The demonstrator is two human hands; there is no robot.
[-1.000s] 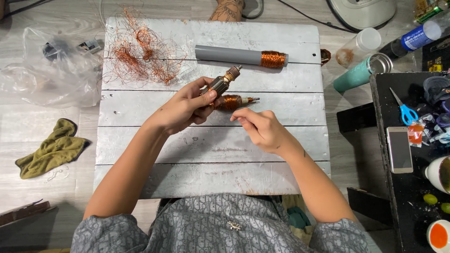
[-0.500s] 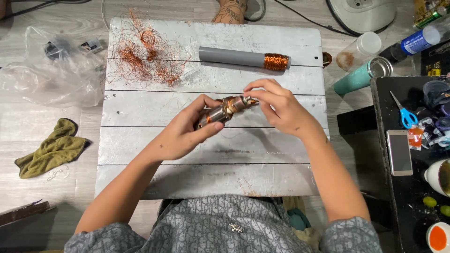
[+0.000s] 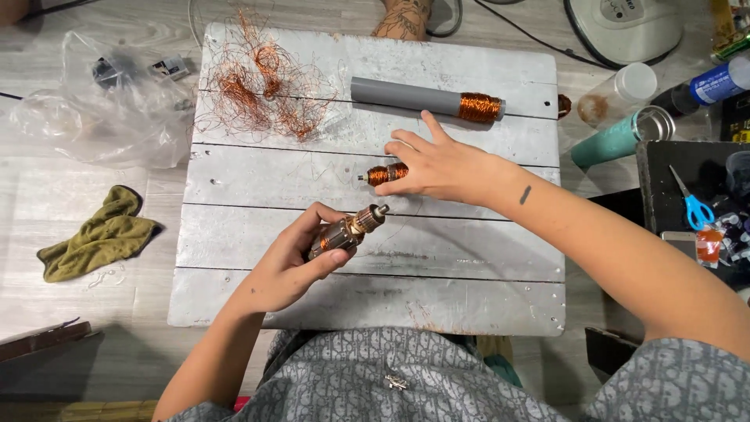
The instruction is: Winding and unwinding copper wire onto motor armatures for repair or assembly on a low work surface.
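— So, what does the left hand (image 3: 293, 262) have?

— It is curled around a small motor armature (image 3: 344, 232), fingers and thumb pinching its dark slotted core; the shaft end sticks out past the fingertips, tilted up and away from the palm.

— And the right hand (image 3: 441, 166)?

— It lies flat over a second armature (image 3: 385, 173) on the grey wooden board (image 3: 469, 258), fingers spread, the fingertips resting on its copper winding. Whether it grips or only touches, I cannot tell. That piece sits just beyond the left hand's armature, close but apart.

— What lies past the right hand?

— A grey tube with a copper wire coil (image 3: 426, 98) near one end, just beyond the fingertips. Farther off, beyond the left hand, a tangle of loose copper wire (image 3: 254, 90). Outward from the left forearm, off the board, lies an olive rag (image 3: 98, 234). Blue scissors (image 3: 691, 205) sit well out past the right forearm.
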